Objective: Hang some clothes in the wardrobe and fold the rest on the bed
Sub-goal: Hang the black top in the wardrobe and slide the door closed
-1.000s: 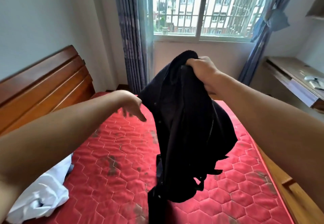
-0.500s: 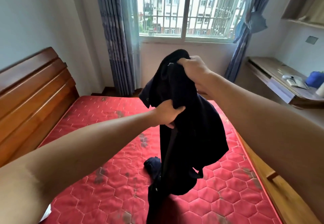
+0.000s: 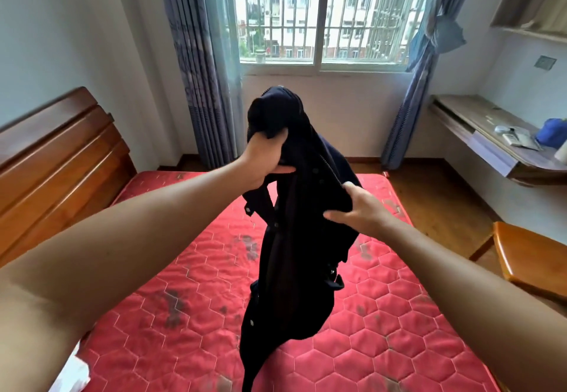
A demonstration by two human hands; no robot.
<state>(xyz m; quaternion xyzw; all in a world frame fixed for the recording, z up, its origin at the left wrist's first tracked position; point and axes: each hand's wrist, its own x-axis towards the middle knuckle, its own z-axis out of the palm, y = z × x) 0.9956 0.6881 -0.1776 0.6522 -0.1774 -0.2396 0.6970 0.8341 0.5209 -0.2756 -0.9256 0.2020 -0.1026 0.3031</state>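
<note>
Above the bed [image 3: 399, 315], whose red mattress is showing hexagon quilting and dark stains, a dark navy garment [image 3: 294, 269] with snaps and a zipper is hanging bunched. The left hand [image 3: 264, 158] is gripping its top, fingers curled; the right hand [image 3: 362, 210] is pinching a fold lower down. A glossy wooden headboard [image 3: 55, 158] is standing at the bed's left end, a barred window [image 3: 322, 14] beyond the bed.

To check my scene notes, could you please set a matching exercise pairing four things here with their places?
Things: 1 dark navy buttoned jacket; 2 red quilted mattress; 3 brown wooden headboard; 4 blue rounded object.
Places: A on the wooden desk, right; B beside the left wall; C gripped by left hand and right hand; D under the hanging jacket.
Pairs: 1-C; 2-D; 3-B; 4-A.
</note>
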